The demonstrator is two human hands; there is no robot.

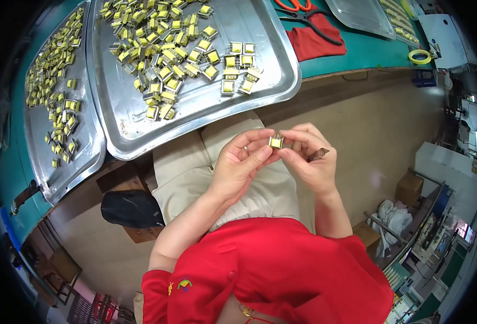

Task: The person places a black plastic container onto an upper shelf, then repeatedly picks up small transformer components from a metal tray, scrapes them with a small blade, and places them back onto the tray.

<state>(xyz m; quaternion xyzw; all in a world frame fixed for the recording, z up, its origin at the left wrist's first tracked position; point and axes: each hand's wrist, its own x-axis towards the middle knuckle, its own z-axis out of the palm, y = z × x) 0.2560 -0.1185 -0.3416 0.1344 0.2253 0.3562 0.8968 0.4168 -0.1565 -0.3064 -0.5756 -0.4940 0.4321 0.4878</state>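
A small transformer [276,141] with yellow tape round its middle and thin metal pins pointing up is held over my lap. My left hand [237,164] pinches it from the left with thumb and fingertips. From the other side my right hand [315,164] grips it too, fingers curled. A dark brown piece [318,154], its kind unclear, is tucked in the right hand's curled fingers. Beyond my hands, a large metal tray [273,67] bears a heap of similar transformers [165,54]. A smaller group [240,67] stands in rows at its right side.
Another metal tray [90,156] with more transformers lies at the left. On the green table [357,58] are black scissors [308,21], a red cloth [316,46] and a yellow tape roll [419,56]. A dark-covered stool [132,208] stands below the table edge.
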